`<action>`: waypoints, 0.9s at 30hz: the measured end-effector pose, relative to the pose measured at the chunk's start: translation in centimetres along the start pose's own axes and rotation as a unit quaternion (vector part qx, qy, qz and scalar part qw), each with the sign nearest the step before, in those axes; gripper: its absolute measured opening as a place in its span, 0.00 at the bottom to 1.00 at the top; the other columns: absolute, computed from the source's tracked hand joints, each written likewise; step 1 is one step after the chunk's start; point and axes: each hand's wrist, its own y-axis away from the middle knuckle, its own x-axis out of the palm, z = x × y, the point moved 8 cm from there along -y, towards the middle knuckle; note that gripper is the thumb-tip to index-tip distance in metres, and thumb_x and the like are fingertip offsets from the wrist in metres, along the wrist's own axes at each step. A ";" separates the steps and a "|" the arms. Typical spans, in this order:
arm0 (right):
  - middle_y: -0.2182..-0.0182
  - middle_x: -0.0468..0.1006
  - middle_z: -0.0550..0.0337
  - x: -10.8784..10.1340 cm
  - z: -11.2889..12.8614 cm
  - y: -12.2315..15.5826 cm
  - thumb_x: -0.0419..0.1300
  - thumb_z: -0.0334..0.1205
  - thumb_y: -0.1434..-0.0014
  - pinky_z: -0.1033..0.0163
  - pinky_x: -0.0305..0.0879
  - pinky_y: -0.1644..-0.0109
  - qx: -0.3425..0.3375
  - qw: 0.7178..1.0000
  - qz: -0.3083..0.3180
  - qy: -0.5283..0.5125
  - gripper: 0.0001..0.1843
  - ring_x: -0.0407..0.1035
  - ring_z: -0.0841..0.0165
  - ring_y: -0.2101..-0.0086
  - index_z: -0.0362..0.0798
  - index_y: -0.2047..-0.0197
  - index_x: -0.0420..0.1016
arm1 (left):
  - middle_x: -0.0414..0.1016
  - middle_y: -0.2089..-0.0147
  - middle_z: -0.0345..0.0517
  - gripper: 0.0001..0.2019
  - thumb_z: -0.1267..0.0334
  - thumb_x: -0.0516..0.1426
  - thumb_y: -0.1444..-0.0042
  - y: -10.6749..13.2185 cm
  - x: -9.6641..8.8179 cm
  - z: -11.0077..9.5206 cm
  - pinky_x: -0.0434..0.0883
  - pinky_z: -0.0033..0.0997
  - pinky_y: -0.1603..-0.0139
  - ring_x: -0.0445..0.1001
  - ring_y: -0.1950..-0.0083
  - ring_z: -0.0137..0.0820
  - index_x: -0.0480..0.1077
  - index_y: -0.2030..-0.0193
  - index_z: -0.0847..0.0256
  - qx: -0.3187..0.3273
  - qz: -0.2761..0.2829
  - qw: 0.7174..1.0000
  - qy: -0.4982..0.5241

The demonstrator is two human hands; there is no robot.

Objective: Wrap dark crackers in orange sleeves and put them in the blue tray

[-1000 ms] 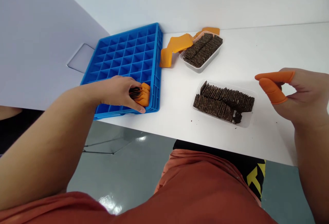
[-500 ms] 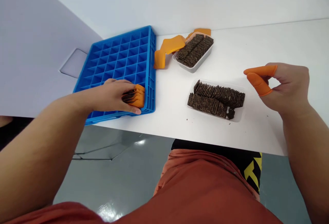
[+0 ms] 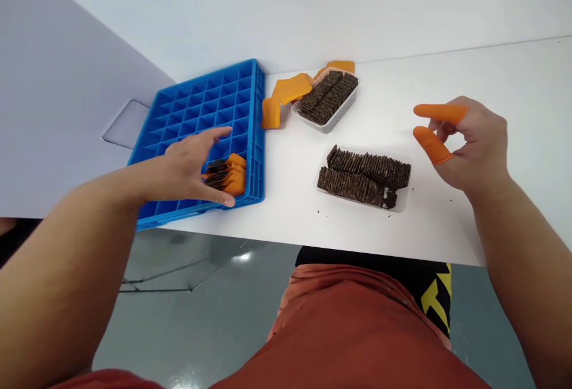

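Note:
My left hand (image 3: 190,165) lies over the near right corner of a blue gridded tray (image 3: 203,121), fingers now spread, beside a small stack of dark biscuits in an orange wrapper (image 3: 226,177) sitting in the tray's cells. My right hand (image 3: 465,142) hovers above the white table, its thumb and forefinger capped in orange finger cots, held apart with nothing between them. Just left of it stands a clear tray of dark biscuits (image 3: 364,177).
A second clear tray of dark biscuits (image 3: 326,100) stands at the back, with orange wrappers (image 3: 281,97) beside it. A grey panel (image 3: 67,97) lies under the blue tray at left. The table's near edge (image 3: 313,243) runs above my lap.
My left hand has opened and lifted its fingers off the orange-wrapped biscuit stack, which stays in the blue tray. My right hand has drifted slightly left.

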 end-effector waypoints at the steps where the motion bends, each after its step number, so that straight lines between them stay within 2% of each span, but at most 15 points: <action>1: 0.66 0.76 0.61 -0.1 0.0 0.0 0.65 0.45 0.36 0.58 0.68 0.69 -0.002 1.000 -0.006 -0.001 0.12 0.65 0.71 0.74 0.57 0.50 0.81 | 0.49 0.21 0.63 0.81 0.19 0.65 0.83 0.3 -1.1 0.1 0.56 0.66 0.28 0.56 0.26 0.65 0.43 0.21 0.56 0.001 -0.026 1.000 0.013; 3: 0.62 0.76 0.59 -0.1 -0.2 0.0 0.65 0.46 0.36 0.57 0.70 0.68 0.002 1.000 -0.008 -0.004 0.15 0.66 0.69 0.73 0.60 0.46 0.79 | 0.45 0.21 0.60 0.81 0.15 0.61 0.80 0.8 -3.7 0.0 0.57 0.64 0.28 0.54 0.25 0.63 0.38 0.21 0.55 0.012 -0.069 0.997 0.034; 5: 0.60 0.77 0.58 0.0 -0.3 0.0 0.65 0.46 0.36 0.56 0.71 0.67 0.007 1.000 -0.004 -0.007 0.17 0.67 0.68 0.72 0.61 0.44 0.77 | 0.47 0.22 0.55 0.76 0.14 0.57 0.72 0.9 -6.5 -1.0 0.57 0.61 0.28 0.54 0.25 0.59 0.38 0.21 0.56 0.031 -0.109 0.993 0.036; 7: 0.59 0.77 0.58 0.1 -0.3 0.1 0.65 0.47 0.36 0.56 0.71 0.66 0.009 1.000 0.001 -0.008 0.18 0.69 0.67 0.71 0.61 0.44 0.77 | 0.52 0.25 0.51 0.66 0.16 0.55 0.61 0.1 -8.8 -2.2 0.59 0.60 0.29 0.59 0.27 0.56 0.45 0.22 0.56 0.016 -0.156 0.988 0.013; 9: 0.59 0.78 0.57 0.2 -0.4 0.2 0.65 0.47 0.36 0.56 0.72 0.66 0.010 1.000 0.004 -0.007 0.18 0.69 0.67 0.70 0.61 0.43 0.77 | 0.60 0.27 0.49 0.53 0.24 0.58 0.50 -2.0 -9.6 -3.4 0.65 0.61 0.33 0.65 0.31 0.54 0.53 0.24 0.53 -0.022 -0.172 0.985 -0.022; 11: 0.60 0.78 0.57 0.4 -0.5 0.2 0.65 0.47 0.36 0.56 0.72 0.66 0.011 1.000 0.005 -0.004 0.17 0.69 0.67 0.71 0.60 0.44 0.78 | 0.68 0.32 0.49 0.43 0.36 0.63 0.45 -5.5 -7.9 -5.5 0.65 0.61 0.32 0.68 0.33 0.54 0.61 0.27 0.54 0.007 -0.120 0.987 -0.104; 12: 0.61 0.78 0.57 0.4 -0.6 0.2 0.65 0.47 0.36 0.56 0.72 0.66 0.011 1.000 0.006 -0.003 0.17 0.69 0.68 0.71 0.59 0.44 0.78 | 0.71 0.34 0.51 0.43 0.41 0.67 0.47 -7.4 -6.7 -6.2 0.64 0.60 0.31 0.67 0.33 0.54 0.62 0.28 0.56 0.017 -0.089 0.985 -0.143; 13: 0.62 0.79 0.58 0.5 -0.6 0.2 0.65 0.47 0.36 0.57 0.72 0.67 0.011 1.000 0.006 -0.002 0.17 0.69 0.68 0.72 0.59 0.45 0.79 | 0.71 0.34 0.55 0.45 0.44 0.68 0.49 -9.2 -5.1 -6.7 0.63 0.60 0.31 0.66 0.32 0.55 0.61 0.27 0.59 0.029 -0.048 0.982 -0.183; 15: 0.63 0.79 0.58 0.6 -0.7 0.2 0.65 0.47 0.36 0.57 0.71 0.67 0.008 1.000 0.006 -0.004 0.16 0.69 0.68 0.73 0.58 0.46 0.79 | 0.67 0.31 0.64 0.55 0.46 0.72 0.56 -12.3 -2.4 -6.6 0.58 0.59 0.29 0.60 0.28 0.60 0.57 0.25 0.65 0.016 0.014 0.973 -0.230; 17: 0.64 0.79 0.58 0.6 -0.6 0.2 0.64 0.46 0.36 0.57 0.71 0.67 0.005 1.000 0.006 -0.007 0.15 0.68 0.68 0.73 0.56 0.47 0.80 | 0.66 0.30 0.67 0.60 0.48 0.73 0.61 -14.5 -0.9 -6.1 0.56 0.57 0.28 0.57 0.26 0.61 0.54 0.24 0.67 0.003 0.022 0.969 -0.247; 19: 0.64 0.79 0.58 0.7 -0.5 0.2 0.64 0.45 0.36 0.57 0.71 0.67 0.005 1.000 0.009 -0.007 0.15 0.69 0.68 0.72 0.55 0.47 0.80 | 0.67 0.31 0.70 0.60 0.46 0.72 0.60 -15.7 -0.3 -5.8 0.56 0.57 0.29 0.57 0.27 0.62 0.52 0.24 0.69 0.008 0.018 0.966 -0.259; 21: 0.64 0.80 0.58 0.8 -0.3 0.2 0.63 0.44 0.36 0.58 0.71 0.67 0.005 1.000 0.013 -0.007 0.14 0.69 0.68 0.72 0.55 0.47 0.80 | 0.69 0.33 0.71 0.56 0.45 0.69 0.58 -16.2 -0.3 -5.5 0.58 0.55 0.31 0.62 0.30 0.62 0.55 0.26 0.70 0.011 0.016 0.962 -0.271; 25: 0.64 0.80 0.58 0.9 0.3 0.3 0.63 0.43 0.36 0.59 0.70 0.67 -0.004 1.000 0.017 -0.020 0.15 0.69 0.69 0.72 0.54 0.47 0.80 | 0.76 0.42 0.63 0.36 0.48 0.66 0.56 -16.5 -0.6 -4.9 0.65 0.48 0.38 0.68 0.36 0.58 0.72 0.40 0.63 0.032 0.025 0.959 -0.281; 27: 0.63 0.81 0.58 1.0 0.5 0.4 0.63 0.43 0.36 0.59 0.70 0.67 -0.005 0.999 0.020 -0.027 0.15 0.68 0.69 0.72 0.54 0.47 0.80 | 0.78 0.46 0.59 0.28 0.50 0.64 0.55 -16.5 -0.6 -4.7 0.66 0.44 0.43 0.70 0.38 0.55 0.75 0.48 0.60 0.043 0.028 0.963 -0.266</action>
